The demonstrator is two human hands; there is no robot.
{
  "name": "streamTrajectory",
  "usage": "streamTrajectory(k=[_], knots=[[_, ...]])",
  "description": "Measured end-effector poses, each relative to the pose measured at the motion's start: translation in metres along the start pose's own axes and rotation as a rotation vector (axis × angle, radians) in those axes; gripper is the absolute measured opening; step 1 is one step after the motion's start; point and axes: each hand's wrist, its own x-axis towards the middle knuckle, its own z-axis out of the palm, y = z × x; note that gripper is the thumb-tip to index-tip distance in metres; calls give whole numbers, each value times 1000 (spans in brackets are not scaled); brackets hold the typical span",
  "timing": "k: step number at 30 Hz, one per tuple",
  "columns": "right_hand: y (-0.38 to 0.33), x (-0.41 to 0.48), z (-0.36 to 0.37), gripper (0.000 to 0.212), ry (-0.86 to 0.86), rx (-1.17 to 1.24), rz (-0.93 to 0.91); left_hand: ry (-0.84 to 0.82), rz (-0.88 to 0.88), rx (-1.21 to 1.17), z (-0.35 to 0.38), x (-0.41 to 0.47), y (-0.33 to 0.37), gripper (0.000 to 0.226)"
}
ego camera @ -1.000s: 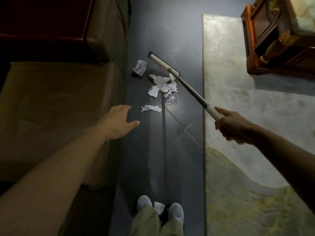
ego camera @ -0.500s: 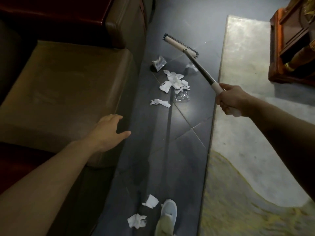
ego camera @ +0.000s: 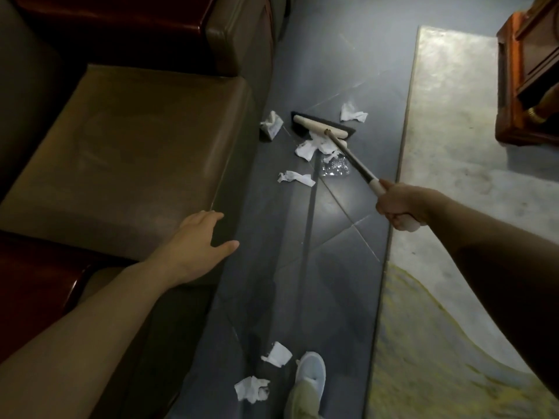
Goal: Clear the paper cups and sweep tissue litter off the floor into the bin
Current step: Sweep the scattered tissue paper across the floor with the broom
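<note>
My right hand (ego camera: 399,204) grips the white handle end of a broom (ego camera: 351,152). Its cream head with dark bristles (ego camera: 320,127) rests on the dark tiled floor just beyond a pile of torn white tissue (ego camera: 314,146). More tissue lies nearby: a strip (ego camera: 296,177), a piece past the broom head (ego camera: 352,114), a crumpled wad by the sofa (ego camera: 272,125), and two scraps (ego camera: 276,354) (ego camera: 251,388) close to my shoe. A clear plastic wrapper (ego camera: 334,167) sits under the broom shaft. My left hand (ego camera: 196,246) hovers open over the sofa's front edge, holding nothing.
A brown leather sofa (ego camera: 136,152) fills the left side. A pale patterned rug (ego camera: 453,207) covers the floor on the right, with a wooden cabinet (ego camera: 526,80) at the top right. My light shoe (ego camera: 310,375) stands on the tiles at the bottom.
The broom head was lifted in the air half a second ago and has come down onto the floor behind the tissue pile. The view shifted forward, and my left hand stayed open.
</note>
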Motion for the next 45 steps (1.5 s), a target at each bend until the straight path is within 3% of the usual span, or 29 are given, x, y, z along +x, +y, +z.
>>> streamTrajectory(k=[6,13,16,22,26,30,35,45], knots=[[43,-60,57,75,1,19,47,-17,-1,-10,22,-24,-9,71],[92,-154,115,69,53,268,70,-49,75,3,41,-51,-1,71],[95,-157,99,71,109,378,16,-33,81,13,42,-49,9,72],[46,-106,25,57,126,259,-118,-13,65,6,31,-25,36,73],[0,-39,-25,66,98,53,-183,53,-22,-59,15,10,61,72],[-16,-8,-53,55,39,-143,-206,25,-68,-85,15,36,92,73],[10,2,-60,54,36,-286,-236,61,-76,-90,11,58,123,73],[104,-33,-124,63,51,-72,-122,41,-86,-81,0,43,151,72]])
